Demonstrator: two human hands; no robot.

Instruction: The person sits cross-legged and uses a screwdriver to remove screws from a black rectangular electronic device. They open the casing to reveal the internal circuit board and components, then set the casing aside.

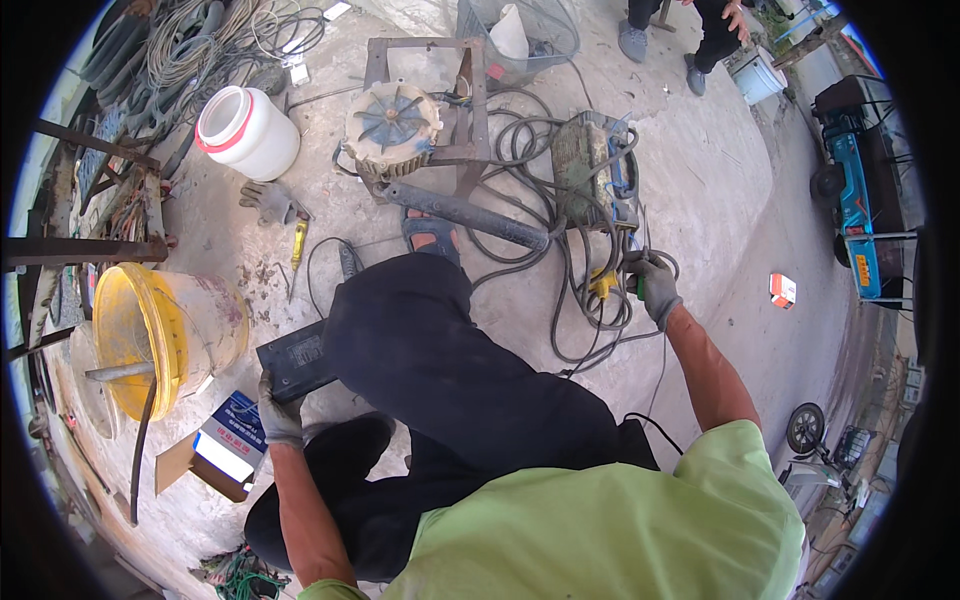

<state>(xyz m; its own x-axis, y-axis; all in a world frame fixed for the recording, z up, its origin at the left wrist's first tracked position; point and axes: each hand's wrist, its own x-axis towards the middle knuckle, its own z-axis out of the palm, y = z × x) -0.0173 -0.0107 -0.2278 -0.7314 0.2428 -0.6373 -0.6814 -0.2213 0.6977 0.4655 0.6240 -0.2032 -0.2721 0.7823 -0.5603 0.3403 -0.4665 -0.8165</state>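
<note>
My left hand (279, 416), in a grey work glove, grips the near left corner of a black rectangular box-shaped device (292, 358) with a printed label. Its far end goes behind my bent knee. To the right, my gloved right hand (654, 289) is closed around a green-handled tool (640, 288), mostly hidden by the fingers. Beside that hand lie coiled black cables (562, 300) and a yellow plug or connector (602, 283). Just beyond stands a worn, dirty welding machine or similar power unit (581, 169) with cables over it. An opened blue and white carton (225, 442) sits near my left wrist.
Ahead, an electric motor with exposed fan (391, 120) sits by a rusty metal frame (480, 97); a dark metal bar (469, 214) leans there. A yellow bucket (169, 337), white plastic drum (251, 135) and yellow-handled tool (298, 244) are left. Another person's legs (712, 37) show at top right.
</note>
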